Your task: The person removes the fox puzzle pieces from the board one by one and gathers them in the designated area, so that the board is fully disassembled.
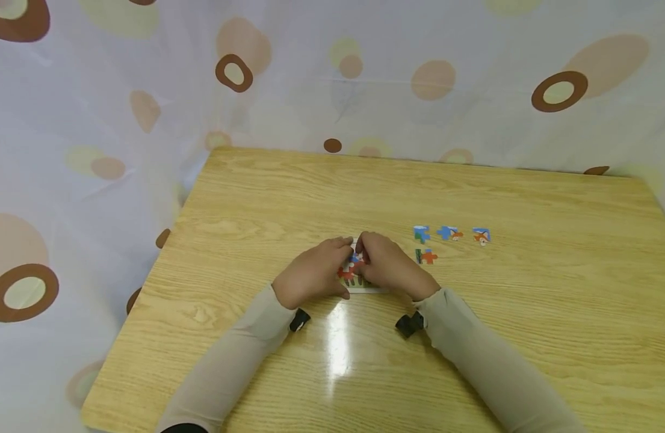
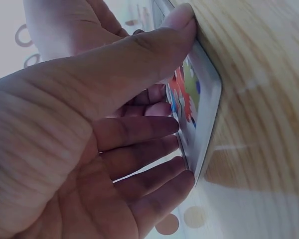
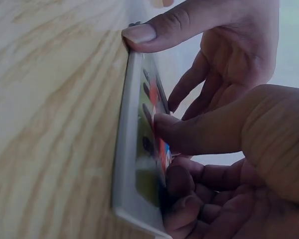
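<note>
A small puzzle board (image 1: 367, 290) with a pale rim lies on the table, bearing red, green and blue picture pieces. My left hand (image 1: 316, 270) holds it from the left, thumb at the near rim and fingertips along the other edge. Over the board, my right hand (image 1: 392, 264) pinches a puzzle piece (image 3: 168, 155) between thumb and curled fingers, right against the picture. Most of that piece is hidden by the fingers. Red picture parts (image 2: 182, 94) show beneath the left thumb in the left wrist view.
Several loose puzzle pieces lie right of the board: a blue-and-green one (image 1: 421, 233), two with fox faces, (image 1: 450, 233) and a corner-like one (image 1: 481, 235), and a red-and-green one (image 1: 426, 256). A spotted curtain (image 1: 386, 108) hangs behind the wooden table (image 1: 289, 192).
</note>
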`<state>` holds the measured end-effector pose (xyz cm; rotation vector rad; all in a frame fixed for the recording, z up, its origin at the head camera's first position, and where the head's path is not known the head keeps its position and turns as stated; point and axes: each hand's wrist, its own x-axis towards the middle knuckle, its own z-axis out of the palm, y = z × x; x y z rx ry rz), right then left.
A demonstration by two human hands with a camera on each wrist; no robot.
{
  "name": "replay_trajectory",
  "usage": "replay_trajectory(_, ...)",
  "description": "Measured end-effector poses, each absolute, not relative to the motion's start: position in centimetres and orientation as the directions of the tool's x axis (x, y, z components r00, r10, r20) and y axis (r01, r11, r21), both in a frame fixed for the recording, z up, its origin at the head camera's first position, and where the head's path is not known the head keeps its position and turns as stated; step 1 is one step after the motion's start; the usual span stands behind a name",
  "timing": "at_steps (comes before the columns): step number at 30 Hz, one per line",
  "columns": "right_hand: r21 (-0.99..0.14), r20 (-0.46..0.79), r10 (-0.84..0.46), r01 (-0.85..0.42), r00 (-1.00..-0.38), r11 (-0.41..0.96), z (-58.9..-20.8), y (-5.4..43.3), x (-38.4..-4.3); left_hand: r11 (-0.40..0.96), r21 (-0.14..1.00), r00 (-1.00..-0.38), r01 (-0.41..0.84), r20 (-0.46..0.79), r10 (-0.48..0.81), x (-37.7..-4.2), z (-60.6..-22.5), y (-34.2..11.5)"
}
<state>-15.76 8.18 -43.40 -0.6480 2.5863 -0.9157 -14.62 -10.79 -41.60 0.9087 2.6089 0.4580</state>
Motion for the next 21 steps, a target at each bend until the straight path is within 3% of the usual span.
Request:
replay_trajectory(4,-0.639,-0.177,-0.513,-0.299,-0.84,0.709,-43.1,7.9,-15.8,0.763,0.383,-0.748,0.521,-0.226,0.624,-14.3,-41.4,-10.7)
replay_trajectory(10,-0.69,-0.18,-0.52,-0.27,-0.835,0.672,-43.2,8.3,-16.1,0.822,0.257,-0.789,0.508,-0.243,0.564,-12.2,-39.9,-9.7)
replay_trajectory(12,-0.72,-0.185,-0.526,-0.249,-0.83,0.647,-43.4,8.6,-16.2,0.789,0.28,-0.753,0.547,-0.246,0.61,-11.4,-39.4,-9.2)
replay_trajectory(17,-0.785,-0.167,-0.542,-0.221,-0.824,0.578,-43.7,9.6,-16.7,0.614,0.364,-0.579,0.701,-0.213,0.787,-10.8,-39.7,-8.2)
replay_trajectory(21,-0.834,-0.124,-0.542,-0.208,-0.831,0.51,-44.0,10.5,-16.8,0.601,0.26,-0.57,0.756,-0.19,0.799,-10.2,-40.4,-7.6)
